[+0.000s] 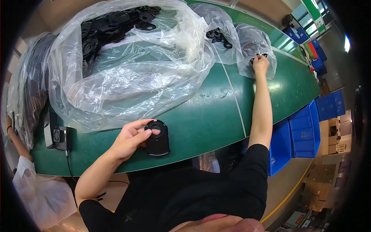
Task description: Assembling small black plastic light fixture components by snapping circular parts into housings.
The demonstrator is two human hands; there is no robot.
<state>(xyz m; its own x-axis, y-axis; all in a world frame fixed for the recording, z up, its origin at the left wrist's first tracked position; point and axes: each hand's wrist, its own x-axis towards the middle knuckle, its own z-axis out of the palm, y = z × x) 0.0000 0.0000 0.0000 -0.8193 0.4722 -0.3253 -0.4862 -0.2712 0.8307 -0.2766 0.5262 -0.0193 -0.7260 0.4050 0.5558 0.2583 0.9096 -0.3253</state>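
Nearest the viewer, the left hand [129, 139] rests on the near edge of the green bench [201, 120]. Its fingers [146, 133] curl around a black plate [157, 138], a flat part with a round opening at its upper end; the thumb lies at the rim of that opening and the plate's lower end sits on the bench surface. To the left, a small black device [58, 138] with a cable stands on the bench edge.

Behind the hand lies a large clear bag [131, 65], crumpled and open, with a heap of black parts [112, 27] of similar shape at its far end. A second bag [33, 85] of dark parts stands at the left end of the bench.

Farther off, the right arm stretches fully across the bench. The right hand [261, 63] reaches a small clear bag [253, 48]; its fingers are closed on the bag's film or on a small dark piece within, which of the two cannot be told. Between this bag and the large one stands another bag [218, 33] holding black rings.

Blue bins [305, 131] stand on the floor beyond the right end of the bench. At far left, another person's arm [17, 143] shows.
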